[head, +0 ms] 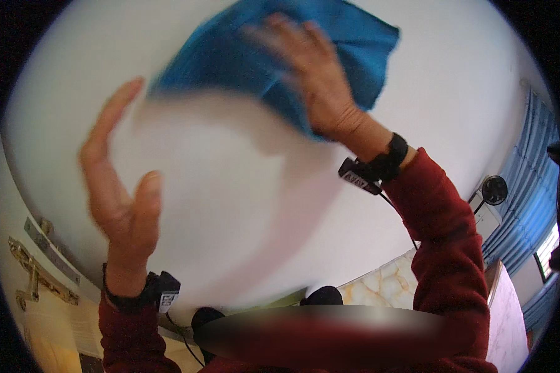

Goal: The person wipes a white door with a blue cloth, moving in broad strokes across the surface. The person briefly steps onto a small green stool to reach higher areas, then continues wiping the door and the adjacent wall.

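A blue cloth (242,60) lies spread against a glossy white surface (205,186) in the upper middle of the view. My right hand (312,79) is flat over the cloth, its fingers extended and blurred. To the left, my left hand (121,177) is raised near the white surface with its thumb and fingers apart, holding nothing. Both wrists bear black straps with small black devices and cables.
A door handle (35,275) on a door stands at the lower left. At the right are blue curtains (518,186), a small black fan (494,190) and a pale marbled panel (506,321). Marble-patterned tile (382,284) and black footwear (324,296) show below.
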The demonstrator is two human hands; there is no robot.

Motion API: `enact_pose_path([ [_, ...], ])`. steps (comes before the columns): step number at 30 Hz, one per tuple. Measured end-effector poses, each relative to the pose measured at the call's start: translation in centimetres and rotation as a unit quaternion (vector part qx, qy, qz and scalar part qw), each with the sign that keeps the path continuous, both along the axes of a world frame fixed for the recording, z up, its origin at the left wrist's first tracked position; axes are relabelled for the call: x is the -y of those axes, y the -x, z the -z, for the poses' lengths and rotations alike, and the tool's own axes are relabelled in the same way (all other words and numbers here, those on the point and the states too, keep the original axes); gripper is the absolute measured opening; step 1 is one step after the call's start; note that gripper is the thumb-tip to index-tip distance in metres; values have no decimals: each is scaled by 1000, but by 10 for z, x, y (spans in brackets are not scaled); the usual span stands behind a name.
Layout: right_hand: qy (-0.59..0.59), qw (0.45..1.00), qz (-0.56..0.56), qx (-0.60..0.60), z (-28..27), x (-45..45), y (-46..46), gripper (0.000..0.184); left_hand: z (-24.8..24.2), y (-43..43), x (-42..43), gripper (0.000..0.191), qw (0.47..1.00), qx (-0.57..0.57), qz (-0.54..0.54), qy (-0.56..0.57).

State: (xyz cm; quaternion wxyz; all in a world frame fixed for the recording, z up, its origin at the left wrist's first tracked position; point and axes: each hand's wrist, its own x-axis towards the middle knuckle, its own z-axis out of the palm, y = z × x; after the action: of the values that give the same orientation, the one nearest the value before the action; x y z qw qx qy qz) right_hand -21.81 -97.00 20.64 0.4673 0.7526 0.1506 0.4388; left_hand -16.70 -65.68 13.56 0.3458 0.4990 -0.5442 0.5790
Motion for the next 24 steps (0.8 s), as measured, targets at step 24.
enact_pose_path([
  [24, -19, 909, -407, -85, -44, -234, -55, 34, 146, 70, -139, 30, 933, -320, -111, 122],
])
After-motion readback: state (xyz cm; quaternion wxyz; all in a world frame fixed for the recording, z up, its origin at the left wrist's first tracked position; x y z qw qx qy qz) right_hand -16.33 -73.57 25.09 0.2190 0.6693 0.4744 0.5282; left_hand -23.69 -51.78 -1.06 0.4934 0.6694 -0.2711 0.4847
